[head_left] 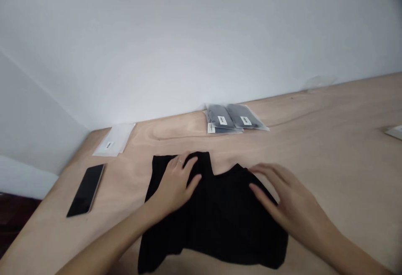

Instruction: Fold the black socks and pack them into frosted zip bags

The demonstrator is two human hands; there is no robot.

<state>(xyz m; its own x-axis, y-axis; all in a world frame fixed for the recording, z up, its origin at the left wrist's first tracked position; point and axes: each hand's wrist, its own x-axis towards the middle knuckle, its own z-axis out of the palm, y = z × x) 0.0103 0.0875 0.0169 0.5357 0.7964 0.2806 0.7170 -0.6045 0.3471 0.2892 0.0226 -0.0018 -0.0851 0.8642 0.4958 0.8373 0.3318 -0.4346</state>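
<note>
A black cloth garment lies spread on the wooden table in front of me, with a notch in its far edge and a curved near edge. Its exact kind I cannot make out. My left hand rests over its upper left part, fingers apart and bent slightly, with a ring on one finger. At the garment's right edge is my right hand, thumb and fingers spread, the fingertips touching or just above the cloth. Neither hand grips the fabric.
Clear packets with dark contents and white labels lie by the wall. A whitish labelled packet sits at the far left, a black phone nearer. A transparent piece of plastic leans at the back right. A pale object shows at the right edge.
</note>
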